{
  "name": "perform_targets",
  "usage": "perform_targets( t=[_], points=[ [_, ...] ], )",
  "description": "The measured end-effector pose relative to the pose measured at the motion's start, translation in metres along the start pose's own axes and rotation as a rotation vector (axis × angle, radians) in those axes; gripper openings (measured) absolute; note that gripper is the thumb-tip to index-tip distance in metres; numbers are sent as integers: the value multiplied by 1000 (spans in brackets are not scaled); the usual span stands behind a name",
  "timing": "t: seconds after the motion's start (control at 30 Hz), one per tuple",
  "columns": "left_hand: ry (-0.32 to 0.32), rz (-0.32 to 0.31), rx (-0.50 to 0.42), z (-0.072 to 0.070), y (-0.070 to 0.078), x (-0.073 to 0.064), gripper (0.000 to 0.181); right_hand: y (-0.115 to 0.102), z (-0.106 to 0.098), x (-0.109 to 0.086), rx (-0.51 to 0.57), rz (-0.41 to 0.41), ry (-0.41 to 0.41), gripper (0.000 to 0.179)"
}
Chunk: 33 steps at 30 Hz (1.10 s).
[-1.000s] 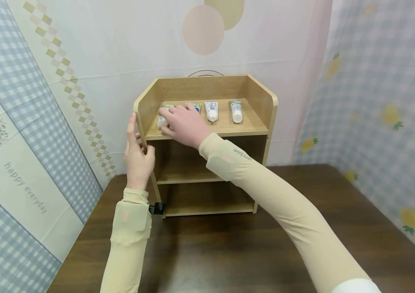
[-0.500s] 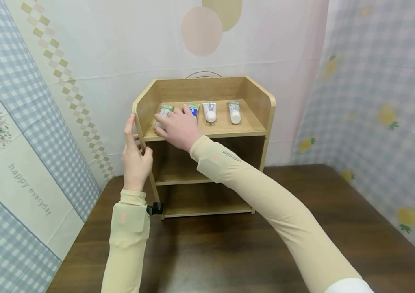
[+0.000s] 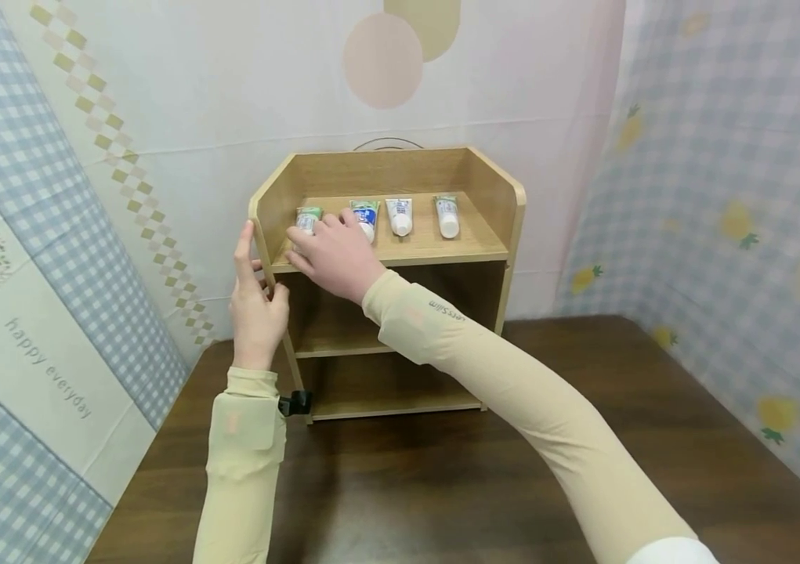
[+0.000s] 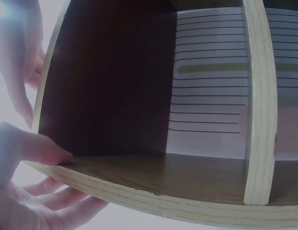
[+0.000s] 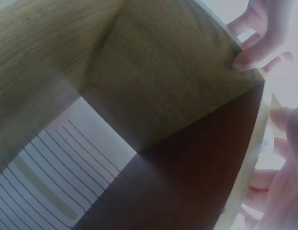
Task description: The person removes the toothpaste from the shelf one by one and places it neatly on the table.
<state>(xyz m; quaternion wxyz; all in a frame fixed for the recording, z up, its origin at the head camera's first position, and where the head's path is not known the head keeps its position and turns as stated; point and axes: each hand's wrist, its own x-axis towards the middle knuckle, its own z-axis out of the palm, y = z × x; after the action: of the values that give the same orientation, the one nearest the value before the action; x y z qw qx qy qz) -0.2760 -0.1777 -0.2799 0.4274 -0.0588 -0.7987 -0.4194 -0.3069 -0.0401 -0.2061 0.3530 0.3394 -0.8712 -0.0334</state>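
A wooden shelf unit (image 3: 400,254) stands on the table, its top tier bearing several small toothpaste tubes. My left hand (image 3: 258,321) grips the unit's left side panel; in the left wrist view the thumb (image 4: 48,149) lies inside the edge and other fingers outside. Over the top tier's front left, my right hand (image 3: 336,254) holds the leftmost green-and-white toothpaste tube (image 3: 307,219) by its lower end, which the fingers hide. Beside that hand lies a blue-and-white tube (image 3: 366,218). Two whiter tubes, one in the middle (image 3: 400,217) and another (image 3: 447,217), lie further right.
Raised side and back panels (image 3: 381,172) border the top tier. Two lower compartments sit below, partly behind my right forearm. The dark wooden table (image 3: 400,486) spreads in front and to both sides. Patterned cloth (image 3: 526,78) hangs behind and at the sides.
The leftmost tube, slanted before, now lies straighter, with its green end nearer the front. My right hand has shifted slightly with it. My left hand keeps its grip on the panel.
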Motion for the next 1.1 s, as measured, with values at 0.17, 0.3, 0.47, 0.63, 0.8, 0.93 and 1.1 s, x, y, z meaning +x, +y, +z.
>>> perform_targets(
  t=[0.17,0.3,0.47,0.63,0.8,0.93,1.1],
  points=[
    [3,7,6,0,1,0,84,-4,-2,-8,-10,-32,87,32],
    [0,11,10,1,2,0,83,-4,0,-14,-26,-36,162,27],
    [-9,8,-2,2,0,-1,83,-3,5,-20,-48,-46,237,24],
    [-21,-8,-24,0,0,-1,84,-2,8,-23,-85,-74,343,23],
    [-22,-14,-9,0,2,0,85,-1,5,-26,-110,-106,433,18],
    [-19,-14,-1,1,2,1,84,0,0,-29,-100,-100,441,18],
    [-20,-40,-12,1,0,0,85,2,-6,-34,-108,-75,415,25]
  ],
)
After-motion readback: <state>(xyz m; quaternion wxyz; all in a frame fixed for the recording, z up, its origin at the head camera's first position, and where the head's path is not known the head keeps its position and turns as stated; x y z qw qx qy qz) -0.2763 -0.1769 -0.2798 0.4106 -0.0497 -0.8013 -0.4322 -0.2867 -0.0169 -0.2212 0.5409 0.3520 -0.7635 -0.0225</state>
